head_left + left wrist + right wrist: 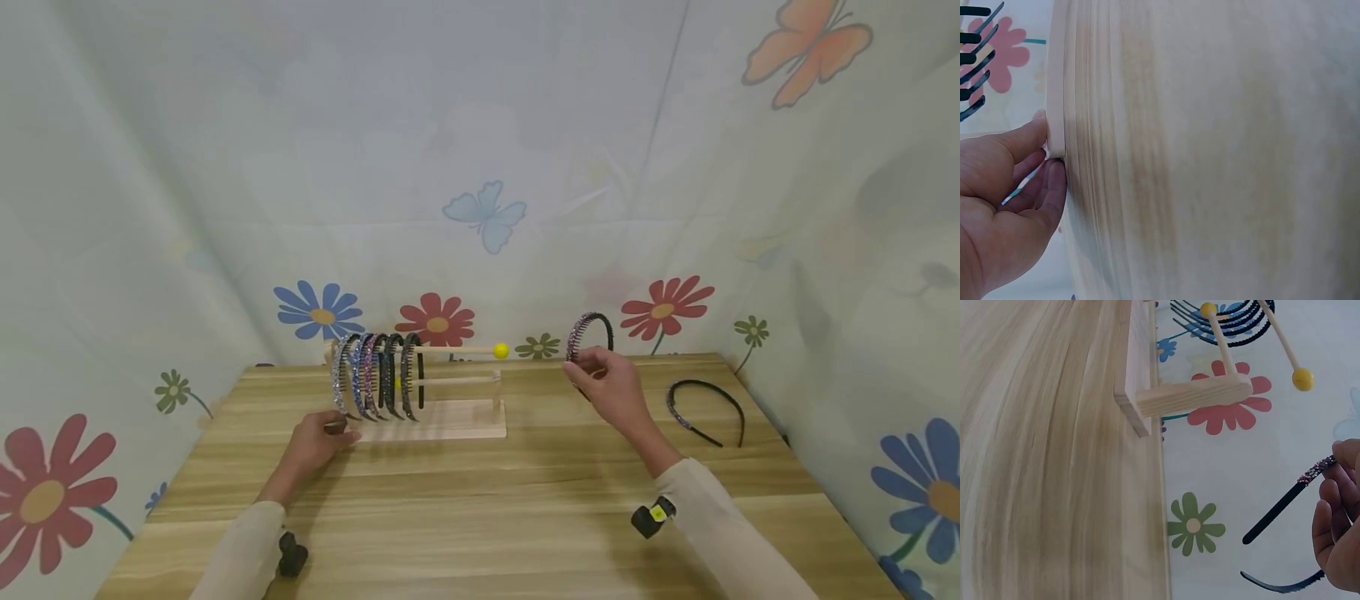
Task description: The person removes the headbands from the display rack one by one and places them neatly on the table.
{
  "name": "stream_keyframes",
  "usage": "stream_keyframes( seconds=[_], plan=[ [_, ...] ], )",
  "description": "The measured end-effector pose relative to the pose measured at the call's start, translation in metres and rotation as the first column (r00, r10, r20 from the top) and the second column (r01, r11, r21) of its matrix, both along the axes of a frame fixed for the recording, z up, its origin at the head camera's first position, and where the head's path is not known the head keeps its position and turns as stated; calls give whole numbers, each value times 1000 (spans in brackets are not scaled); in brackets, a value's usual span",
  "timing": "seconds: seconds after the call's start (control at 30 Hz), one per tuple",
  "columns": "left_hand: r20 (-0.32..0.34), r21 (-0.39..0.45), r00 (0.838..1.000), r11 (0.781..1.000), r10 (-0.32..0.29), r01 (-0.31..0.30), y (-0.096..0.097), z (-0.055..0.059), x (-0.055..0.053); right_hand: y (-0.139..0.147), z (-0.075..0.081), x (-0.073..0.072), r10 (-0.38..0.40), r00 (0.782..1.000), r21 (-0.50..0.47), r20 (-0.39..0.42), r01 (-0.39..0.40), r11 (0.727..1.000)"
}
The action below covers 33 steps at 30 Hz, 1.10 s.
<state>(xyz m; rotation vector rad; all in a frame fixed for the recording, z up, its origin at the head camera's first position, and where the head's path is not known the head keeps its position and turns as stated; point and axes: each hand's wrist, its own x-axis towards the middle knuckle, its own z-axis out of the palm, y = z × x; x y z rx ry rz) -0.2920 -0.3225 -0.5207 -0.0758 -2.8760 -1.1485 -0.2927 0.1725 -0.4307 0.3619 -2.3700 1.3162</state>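
My right hand (611,387) pinches a headband (579,331) with pink sparkling stones and inner teeth, raised above the table to the right of the wooden stand. In the right wrist view its stone-covered part (1317,469) sits at the fingertips and a black end points down. My left hand (318,437) holds the left front corner of the stand's base (465,419), thumb on one face and fingers against the end in the left wrist view. Several jewelled headbands (371,375) hang at the left of the stand's upper rod (457,349).
Another black headband (705,382) with a stone-covered side lies on the wooden table (480,517) at the right. A yellow ball (501,351) caps the upper rod's right end. A flowered curtain (480,283) stands behind the table.
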Motion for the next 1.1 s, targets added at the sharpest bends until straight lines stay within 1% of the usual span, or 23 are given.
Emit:
stream_keyframes(
  seconds=[0.13, 0.43, 0.53, 0.67, 0.83, 1.1],
  plan=[
    [-2, -5, 1000, 1000, 2, -2, 0, 0, 0, 5, -6, -1, -4, 1000, 14, 8, 4, 1000],
    [-12, -4, 1000, 1000, -1, 1, 0, 0, -2, 15, -22, -10, -64, 996, 32, 57, 62, 998],
    [-6, -1, 1000, 1000, -1, 1, 0, 0, -1, 20, -28, -14, -95, 992, 50, 81, 91, 995],
    [1, -3, 1000, 1000, -1, 1, 0, -1, 0, 26, -35, -18, -145, 983, 100, 116, 134, 986],
    [-3, -4, 1000, 1000, 6, -6, 0, -1, 0, 32, -41, -23, -182, 972, 153, 150, 159, 975],
    [-19, -12, 1000, 1000, 7, -8, 0, -1, 0, 40, -51, -30, -202, 970, 201, 138, 172, 964]
  ],
)
